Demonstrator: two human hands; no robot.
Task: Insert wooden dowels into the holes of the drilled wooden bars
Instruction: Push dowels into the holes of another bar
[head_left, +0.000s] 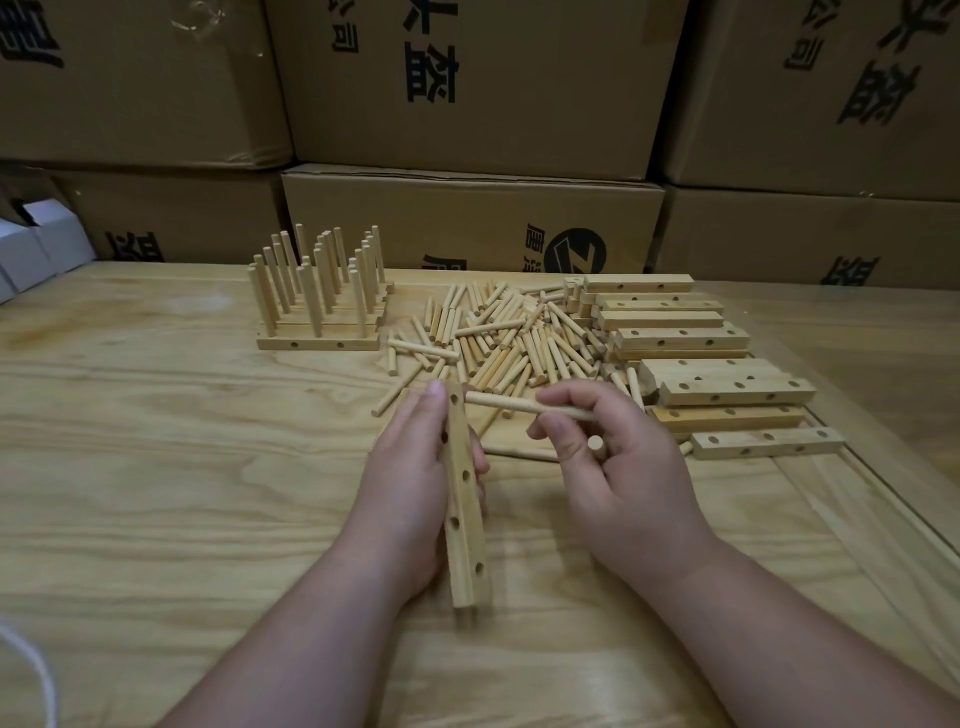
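Note:
My left hand (410, 483) holds a drilled wooden bar (466, 514) lengthwise, its row of holes facing right. My right hand (618, 467) pinches a wooden dowel (506, 402) between thumb and fingertips, lying sideways with its left tip close to the bar's far end. A second dowel (595, 443) shows end-on, tucked in the curled fingers of that hand. A pile of loose dowels (509, 338) lies on the table beyond my hands. Empty drilled bars (680, 338) are stacked to the right. Finished bars with upright dowels (322, 306) stand at the back left.
Stacked cardboard boxes (467, 104) wall off the back of the wooden table (182, 441). White boxes (36, 249) sit at the far left. A white cord (36, 670) curves at the bottom left corner. A glass sheet edge (883, 499) runs along the right.

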